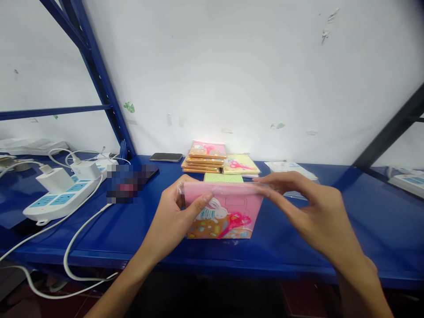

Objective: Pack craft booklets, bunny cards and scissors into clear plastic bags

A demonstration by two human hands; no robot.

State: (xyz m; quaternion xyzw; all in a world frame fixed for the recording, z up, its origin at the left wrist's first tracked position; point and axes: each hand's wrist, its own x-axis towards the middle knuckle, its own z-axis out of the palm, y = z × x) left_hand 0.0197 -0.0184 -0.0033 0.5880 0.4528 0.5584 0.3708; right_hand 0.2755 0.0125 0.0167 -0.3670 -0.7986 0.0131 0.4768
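Left hand grips the pink packet by one side, thumb in front; my right hand pinches its top at the other corner, the packet between both. I'd steady it with the left and smooth the clear plastic edge flat, without pressing the pink scissors below my left thumb.

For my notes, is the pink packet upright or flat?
Upright: the packet is face-on, left hand and right hand at its top edge.
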